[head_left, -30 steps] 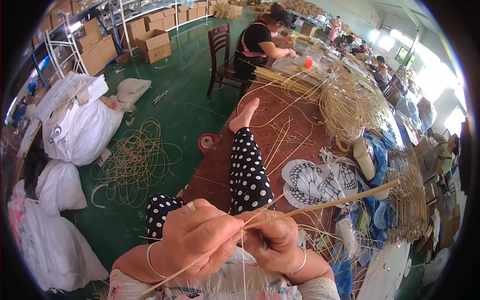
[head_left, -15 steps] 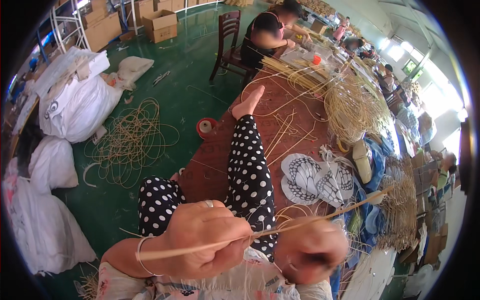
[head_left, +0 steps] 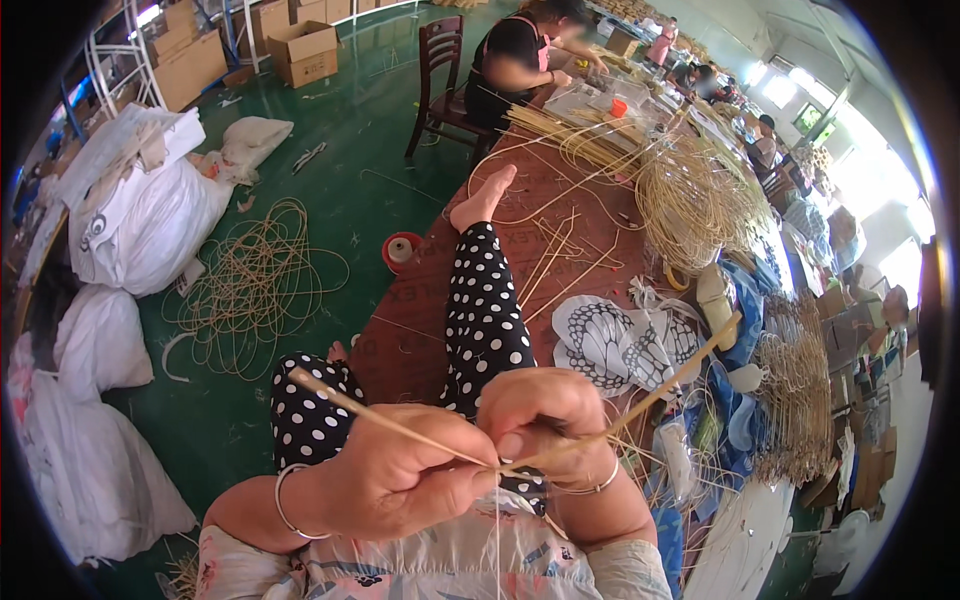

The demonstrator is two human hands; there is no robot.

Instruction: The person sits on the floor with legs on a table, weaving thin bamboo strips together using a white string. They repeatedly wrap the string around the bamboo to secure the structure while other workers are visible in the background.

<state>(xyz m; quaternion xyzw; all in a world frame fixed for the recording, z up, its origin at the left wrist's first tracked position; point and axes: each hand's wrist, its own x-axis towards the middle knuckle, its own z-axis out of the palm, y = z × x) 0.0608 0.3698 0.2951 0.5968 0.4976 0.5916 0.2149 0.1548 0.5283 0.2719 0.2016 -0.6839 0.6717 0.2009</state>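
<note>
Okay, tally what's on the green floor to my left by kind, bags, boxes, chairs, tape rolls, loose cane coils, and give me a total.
White sacks: 3
Small cream bag: 1
Cardboard boxes clearly in view: 3
Wooden chair: 1
Red tape roll: 1
Loose cane coil: 1
Total: 10

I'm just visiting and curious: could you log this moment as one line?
left hand: pinching rattan sticks | right hand: gripping same sticks where they cross | leg: stretched on brown table
</note>
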